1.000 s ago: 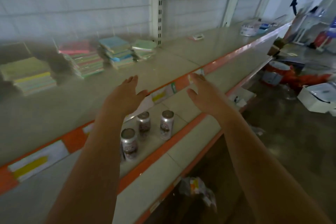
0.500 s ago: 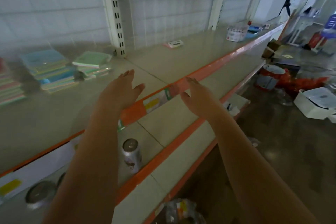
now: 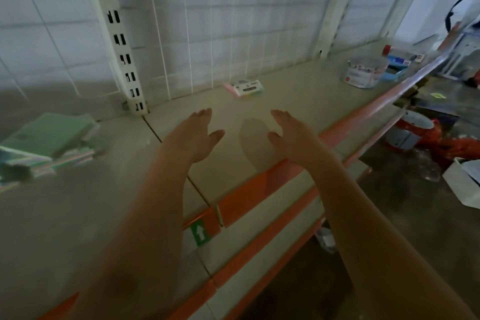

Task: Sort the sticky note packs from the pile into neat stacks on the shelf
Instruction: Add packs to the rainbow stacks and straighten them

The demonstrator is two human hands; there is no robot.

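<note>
- Left hand: fingers straight and held close together, thumb set apart to the side. It holds nothing and hovers over the shelf, palm turned inward.
- Right hand: fingers straight and close together, thumb apart. It holds nothing. Palm faces the left hand, with a gap between the two.
- Both forearms reach forward from the lower edge of the view across the orange front rail of the shelf.
- Single sticky note pack: lies flat on the shelf near the back wall, beyond both hands and apart from them. White label on top, pink and yellow edges.
- Stack of sticky note packs: stands on the same shelf at the far left, left of the slotted upright. Green pack on top; the outline is blurred.
- Round tub: stands on the shelf far to the right.
- Lower shelves with orange rails sit below the hands.
</note>
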